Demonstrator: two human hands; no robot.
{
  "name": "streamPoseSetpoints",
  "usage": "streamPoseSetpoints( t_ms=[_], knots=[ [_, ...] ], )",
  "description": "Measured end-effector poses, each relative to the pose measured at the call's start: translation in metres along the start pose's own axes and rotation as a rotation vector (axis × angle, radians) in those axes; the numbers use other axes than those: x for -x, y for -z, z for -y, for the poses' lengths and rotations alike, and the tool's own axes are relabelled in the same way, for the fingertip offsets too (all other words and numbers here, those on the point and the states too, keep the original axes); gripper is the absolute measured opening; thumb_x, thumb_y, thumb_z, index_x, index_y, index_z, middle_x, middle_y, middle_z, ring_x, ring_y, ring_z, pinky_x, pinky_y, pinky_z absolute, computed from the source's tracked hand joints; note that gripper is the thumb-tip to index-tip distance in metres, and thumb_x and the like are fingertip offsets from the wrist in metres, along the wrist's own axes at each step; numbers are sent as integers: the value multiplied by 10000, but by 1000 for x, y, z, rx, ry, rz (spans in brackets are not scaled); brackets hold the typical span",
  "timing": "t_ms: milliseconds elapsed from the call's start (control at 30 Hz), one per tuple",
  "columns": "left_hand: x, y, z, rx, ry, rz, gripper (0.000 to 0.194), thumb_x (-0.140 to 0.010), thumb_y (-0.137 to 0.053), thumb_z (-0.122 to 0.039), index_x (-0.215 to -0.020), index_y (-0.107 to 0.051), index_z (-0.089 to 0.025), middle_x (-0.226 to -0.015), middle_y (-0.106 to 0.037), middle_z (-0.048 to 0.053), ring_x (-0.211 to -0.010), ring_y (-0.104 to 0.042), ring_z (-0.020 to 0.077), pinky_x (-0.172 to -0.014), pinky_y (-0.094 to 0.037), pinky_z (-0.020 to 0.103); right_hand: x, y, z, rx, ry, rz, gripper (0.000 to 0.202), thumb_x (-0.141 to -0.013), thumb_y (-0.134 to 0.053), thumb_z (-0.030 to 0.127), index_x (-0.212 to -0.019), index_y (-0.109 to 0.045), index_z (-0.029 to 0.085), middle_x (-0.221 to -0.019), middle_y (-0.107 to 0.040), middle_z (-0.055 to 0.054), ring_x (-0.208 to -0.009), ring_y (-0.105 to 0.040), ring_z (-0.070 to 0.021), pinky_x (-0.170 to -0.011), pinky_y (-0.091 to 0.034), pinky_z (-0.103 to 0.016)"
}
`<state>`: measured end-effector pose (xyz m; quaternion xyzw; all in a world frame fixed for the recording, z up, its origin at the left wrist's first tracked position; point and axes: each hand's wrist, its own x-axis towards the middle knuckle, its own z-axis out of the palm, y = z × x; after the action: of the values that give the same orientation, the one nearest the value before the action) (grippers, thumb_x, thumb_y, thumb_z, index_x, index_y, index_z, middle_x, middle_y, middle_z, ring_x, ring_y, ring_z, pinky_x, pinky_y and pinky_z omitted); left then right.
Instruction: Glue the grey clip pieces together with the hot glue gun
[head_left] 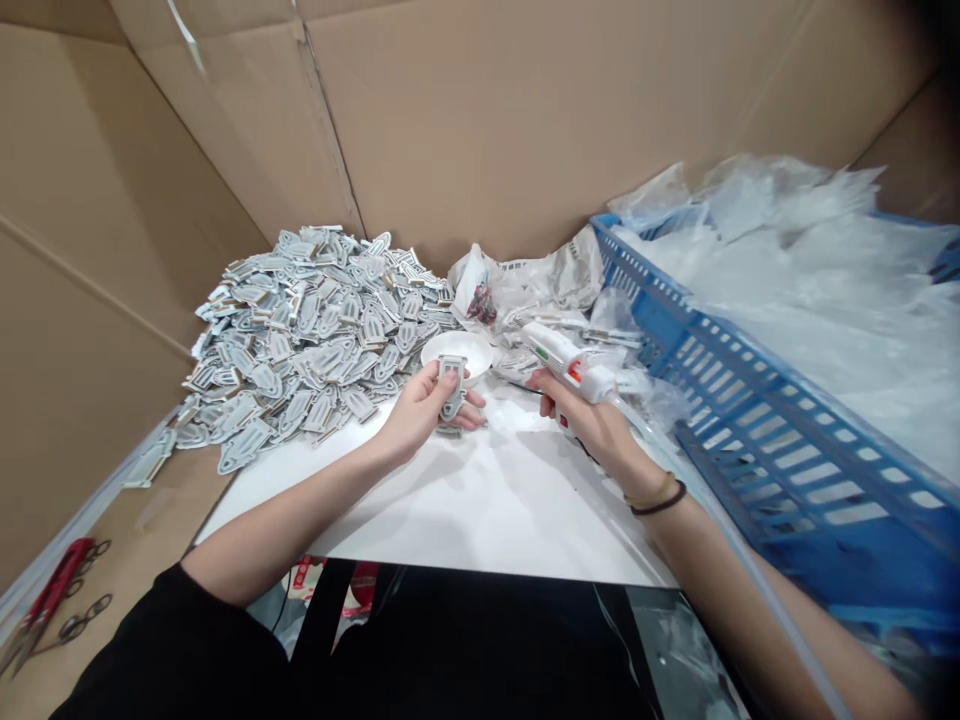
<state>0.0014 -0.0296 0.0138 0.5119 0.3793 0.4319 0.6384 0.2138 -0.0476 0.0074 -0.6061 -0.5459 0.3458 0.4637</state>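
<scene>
Near the middle of the view, my left hand (424,405) pinches a small grey flat piece (452,385) with its thumb on top, other fingers spread beneath. My right hand (589,418) is wrapped round the handle of a white glue gun (564,358), whose front points up and left. A white bowl (474,352) sits just behind the held piece. Behind and left of my left hand rises a large pile of similar grey pieces (322,325). Another piece seems to lie under my left fingers, mostly hidden.
A blue crate (757,400) full of clear plastic bags (840,270) stands at the right. Crumpled bags (555,275) lie behind the white tabletop (480,510). Red-handled scissors (56,590) rest at lower left. Cardboard walls (487,120) enclose the back and left.
</scene>
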Motion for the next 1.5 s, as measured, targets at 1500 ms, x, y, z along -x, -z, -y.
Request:
streamPoseSetpoints(
  t_ms=[1500],
  knots=[
    [3,-4,11,-23,-58,67,181,-926,-498,-318,-958,-348,-221,-668,-598,-31,-380,-390,66,-423,-276,189,6,-5,-5,365,409,290,362,-825,-531,328,-548,-325,219,-488,-400,16,-469,-400,-119,-533,-313,-290]
  ],
)
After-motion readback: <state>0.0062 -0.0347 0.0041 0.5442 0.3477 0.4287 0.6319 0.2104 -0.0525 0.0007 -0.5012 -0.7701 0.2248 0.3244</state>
